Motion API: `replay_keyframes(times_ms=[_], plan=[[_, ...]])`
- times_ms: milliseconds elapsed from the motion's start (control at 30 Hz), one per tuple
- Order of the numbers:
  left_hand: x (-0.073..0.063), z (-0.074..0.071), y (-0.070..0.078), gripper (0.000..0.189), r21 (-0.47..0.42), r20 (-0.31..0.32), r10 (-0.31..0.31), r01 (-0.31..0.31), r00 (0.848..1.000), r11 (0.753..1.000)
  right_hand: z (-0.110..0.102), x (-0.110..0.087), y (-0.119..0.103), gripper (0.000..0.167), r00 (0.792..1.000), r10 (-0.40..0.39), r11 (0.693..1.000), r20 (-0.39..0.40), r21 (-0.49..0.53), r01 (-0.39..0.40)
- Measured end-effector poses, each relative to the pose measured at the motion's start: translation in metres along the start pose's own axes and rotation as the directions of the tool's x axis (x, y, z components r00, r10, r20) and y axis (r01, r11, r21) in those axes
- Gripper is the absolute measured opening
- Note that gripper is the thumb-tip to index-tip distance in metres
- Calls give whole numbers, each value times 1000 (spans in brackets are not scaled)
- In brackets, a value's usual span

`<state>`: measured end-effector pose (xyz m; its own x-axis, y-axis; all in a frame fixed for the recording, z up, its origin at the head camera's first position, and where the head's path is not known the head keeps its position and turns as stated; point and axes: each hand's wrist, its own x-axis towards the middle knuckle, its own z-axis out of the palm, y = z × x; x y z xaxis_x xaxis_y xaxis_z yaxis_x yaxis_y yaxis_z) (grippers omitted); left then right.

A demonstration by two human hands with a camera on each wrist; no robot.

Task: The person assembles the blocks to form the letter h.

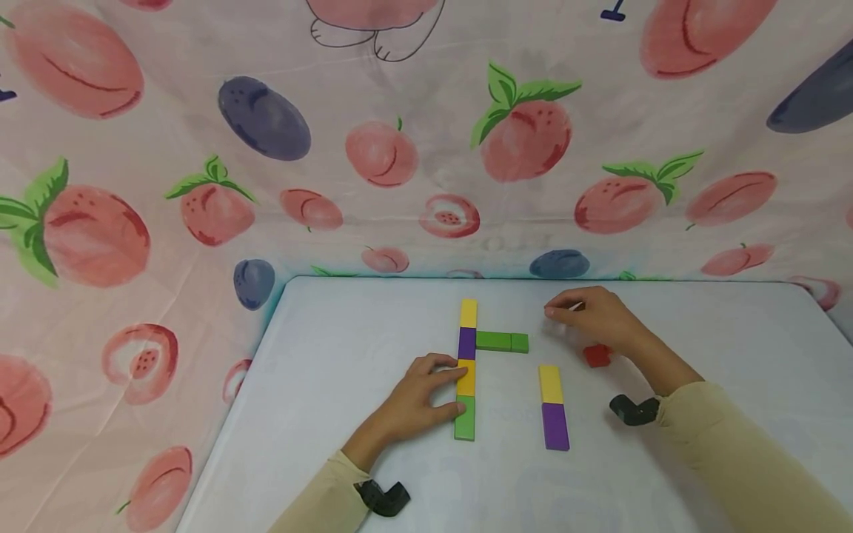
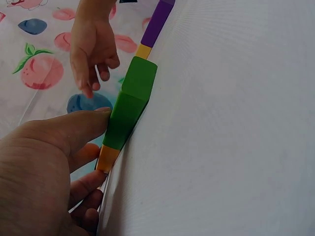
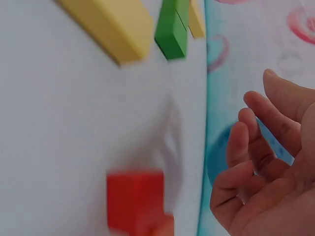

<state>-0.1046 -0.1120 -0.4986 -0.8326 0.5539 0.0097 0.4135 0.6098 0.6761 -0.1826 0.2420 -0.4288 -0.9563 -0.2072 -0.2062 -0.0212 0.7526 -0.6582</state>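
Note:
A column of blocks stands upright in the head view: yellow (image 1: 469,313), purple (image 1: 467,343), yellow (image 1: 466,383) and green (image 1: 464,423) from far to near. My left hand (image 1: 416,400) lies along its left side, fingertips at the nearer yellow block and thumb tip against the green block (image 2: 129,103). Two green blocks (image 1: 493,340) reach rightward from the purple one. My right hand (image 1: 600,314) is raised with bent, loose fingers and holds nothing. Below its wrist sits a red piece (image 1: 597,356), its boxy shape closer in the right wrist view.
Right of the column, a yellow block (image 1: 550,384) and a purple block (image 1: 556,427) lie end to end. All rest on a white table (image 1: 320,348), with a fruit-print cloth (image 1: 413,89) behind and at its left. A black wrist mount (image 1: 383,498) sits at each sleeve.

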Motion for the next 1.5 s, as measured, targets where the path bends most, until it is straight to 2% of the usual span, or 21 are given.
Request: replay_keyframes(times_ms=[200,433,633,900,1100,1500], plan=[[-1,0,-1,55,7,-1,11,-11,1000,1000,-19,-13,24,34,1000,-6,996,-4,-93,6],[-2,1,-2,55,17,1,18,-18,1000,1000,-24,-29,47,23,996,-86,981,35,-170,91],[-2,1,-3,56,27,5,15,-15,1000,1000,-20,-37,58,33,992,-107,971,59,-207,117],[-3,1,-3,56,21,0,21,-21,1000,1000,-16,-39,65,40,993,-98,971,65,-213,110],[-3,1,-2,55,16,0,18,-18,1000,1000,-14,-38,65,42,992,-79,972,100,-212,99],[-2,0,-1,55,12,-3,13,-13,1000,1000,-14,-38,71,38,987,-147,965,72,-208,159]])
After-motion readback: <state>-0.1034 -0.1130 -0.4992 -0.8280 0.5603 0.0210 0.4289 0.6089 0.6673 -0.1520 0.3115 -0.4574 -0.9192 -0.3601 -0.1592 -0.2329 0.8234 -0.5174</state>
